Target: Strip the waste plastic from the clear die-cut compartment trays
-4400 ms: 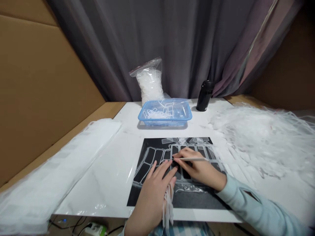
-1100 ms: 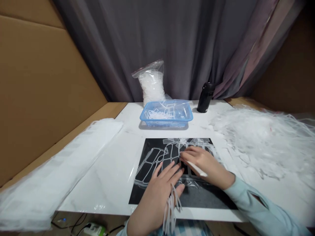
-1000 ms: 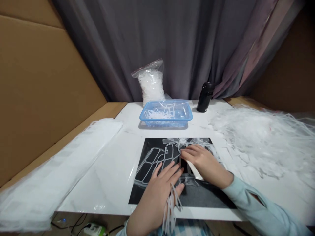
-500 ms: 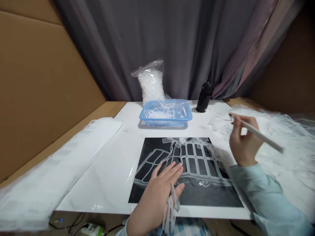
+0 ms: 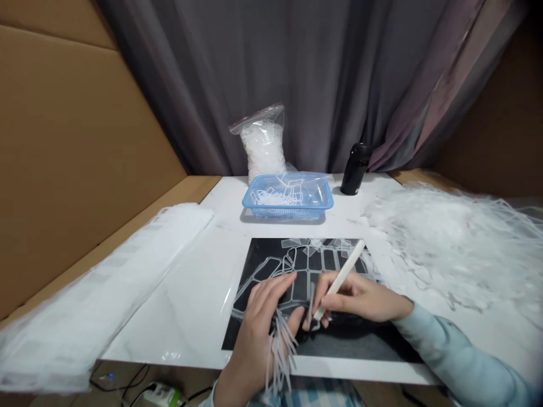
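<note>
Over the black mat (image 5: 240, 333) on the white worktop (image 5: 182, 305), right hand (image 5: 354, 297) has a pinched grip on a slim white tool (image 5: 344, 271), tip down; thin clear piece (image 5: 312, 299) at the same fingertips. Left hand (image 5: 257, 325) just beside it: fingers half curled, clear strips (image 5: 280, 356) bunched in the palm, closed on them. Clear frame sheet (image 5: 308, 271) lies flat on the mat, partly under both hands. Step in hand, probably: working a small piece with the tool, clear of the sheet. Next move likely calls for steady fingertip control, left thumb kept off the tip. Tip contact: can't tell.
</note>
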Tool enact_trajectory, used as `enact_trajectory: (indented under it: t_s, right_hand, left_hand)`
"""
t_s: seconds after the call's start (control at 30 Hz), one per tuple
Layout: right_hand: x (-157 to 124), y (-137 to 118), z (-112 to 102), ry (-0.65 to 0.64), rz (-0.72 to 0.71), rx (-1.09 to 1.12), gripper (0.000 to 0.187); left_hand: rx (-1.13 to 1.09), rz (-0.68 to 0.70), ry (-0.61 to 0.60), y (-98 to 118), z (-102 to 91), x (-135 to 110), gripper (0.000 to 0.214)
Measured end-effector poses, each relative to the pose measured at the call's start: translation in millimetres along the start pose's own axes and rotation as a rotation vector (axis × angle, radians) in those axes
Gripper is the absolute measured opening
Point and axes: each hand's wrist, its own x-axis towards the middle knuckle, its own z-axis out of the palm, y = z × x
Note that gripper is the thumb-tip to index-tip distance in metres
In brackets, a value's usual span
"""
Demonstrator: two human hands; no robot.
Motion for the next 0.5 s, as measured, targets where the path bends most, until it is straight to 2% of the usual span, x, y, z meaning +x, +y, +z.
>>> enact_trajectory:
  t_s: [0.2, 0.3, 0.4, 0.43, 0.5]
  right_hand:
    - [-0.9, 6.5, 0.2, -0.135, 0.04, 0.047, 0.026]
    - [-2.3, 2.8, -0.2, -0.163, 0.039, 0.01, 0.026]
    - [-4.4, -3.9, -1.9, -0.138, 0.013, -0.061, 0.024]
    - [-5.0, -5.2, -3.0, -0.082, 0.003, -0.097, 0.024]
    - [-5.8, -5.0, -5.4, 0.112, -0.007, -0.212, 0.025]
  left_hand:
    - [-0.042, 0.148, -0.053, -0.8, -1.1, 3.0, 0.034]
    - [-0.063, 0.331, -0.03, -0.1, -2.3, -0.4, 0.02]
    - [-0.074, 0.471, 0.138, 1.7, -5.0, -8.5, 0.007]
    - [-0.088, 0.488, 0.239, 2.5, -6.7, -11.4, 0.003]
    - [-0.139, 0.479, 0.416, 4.6, -11.3, -15.6, 0.017]
